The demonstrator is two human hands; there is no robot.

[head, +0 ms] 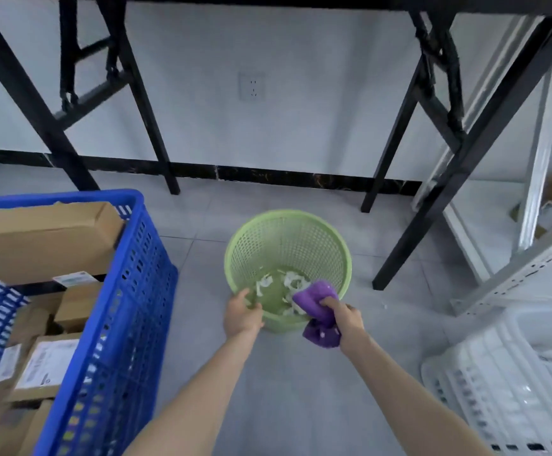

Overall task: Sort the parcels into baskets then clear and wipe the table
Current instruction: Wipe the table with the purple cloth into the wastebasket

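Grey floor tiles run beneath the counter legs (151,120). The right hand (343,315) grips a bunched purple cloth (317,297) over the near rim of the green bin (288,212). The left hand (240,312) curls over the same rim, steadying it. White scraps (292,281) lie on the bin's bottom. Parcels (44,238) fill the blue basket (136,291) at left, and a white basket (498,373) stands at right. Sorting appears complete. The step in hand is probably shaking debris off the cloth into the bin. The next move likely requires letting go of the rim and lifting the cloth clear.
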